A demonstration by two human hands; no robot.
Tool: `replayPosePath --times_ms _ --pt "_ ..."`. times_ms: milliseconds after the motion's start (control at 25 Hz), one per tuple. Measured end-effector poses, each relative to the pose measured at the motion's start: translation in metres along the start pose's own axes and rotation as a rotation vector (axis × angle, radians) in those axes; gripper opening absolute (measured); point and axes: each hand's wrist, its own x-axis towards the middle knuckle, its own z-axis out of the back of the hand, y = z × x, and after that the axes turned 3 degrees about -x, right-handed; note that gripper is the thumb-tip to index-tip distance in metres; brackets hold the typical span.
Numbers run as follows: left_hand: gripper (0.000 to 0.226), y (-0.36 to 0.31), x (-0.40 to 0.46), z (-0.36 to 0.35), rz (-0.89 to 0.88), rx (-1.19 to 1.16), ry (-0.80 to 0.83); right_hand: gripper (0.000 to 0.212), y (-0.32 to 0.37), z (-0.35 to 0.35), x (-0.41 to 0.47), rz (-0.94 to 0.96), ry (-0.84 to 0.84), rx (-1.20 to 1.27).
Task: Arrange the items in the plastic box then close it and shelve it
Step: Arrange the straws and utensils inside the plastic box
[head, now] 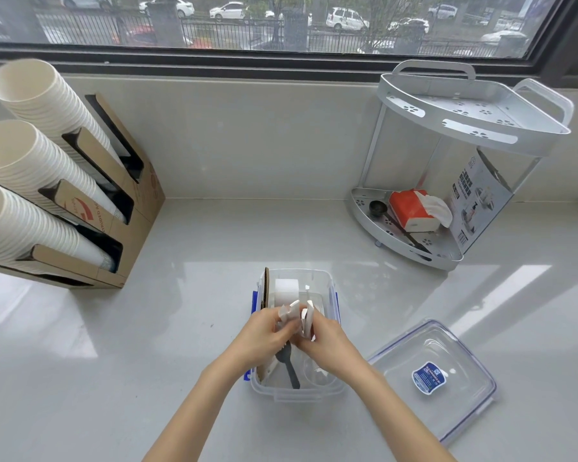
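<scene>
Hands (270,331) gripping white packets (297,316) over open plastic box (331,288), lid (447,348) beside

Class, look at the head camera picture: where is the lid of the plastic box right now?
The lid lies flat on the counter at lower right, just right of the open plastic box and nearer the person than the white corner shelf.

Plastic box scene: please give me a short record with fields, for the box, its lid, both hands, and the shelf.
box: clear plastic box on the counter, open
contents: black utensil, cardboard piece, white roll
lid: clear lid lying on the counter, right of the box
left hand: left hand holding white packets over the box
right hand: right hand also on the packets
shelf: white two-tier rack, tissue pack on its lower tier
</scene>
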Motion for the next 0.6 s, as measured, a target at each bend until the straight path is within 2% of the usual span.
replayPosePath --times_ms 200,280,400,600 --pt "0.023 -0.006 0.002 0.002 -0.047 -0.147 -0.011 0.03 0.005 0.006 0.001 0.054 -0.011 -0.03" --pt "0.028 -0.005 0.004 0.005 -0.075 -0.179 -0.066 0.027 0.007 0.011 0.002 0.058 -0.057 -0.027" --pt "0.032 0.0 0.006 0.012 -0.043 -0.158 -0.127 0.03 0.007 0.023 0.004 0.001 -0.166 -0.021" --pt "0.025 0.01 0.002 0.013 0.039 -0.067 -0.081 0.031 0.016 0.04 0.002 0.003 -0.313 0.096"
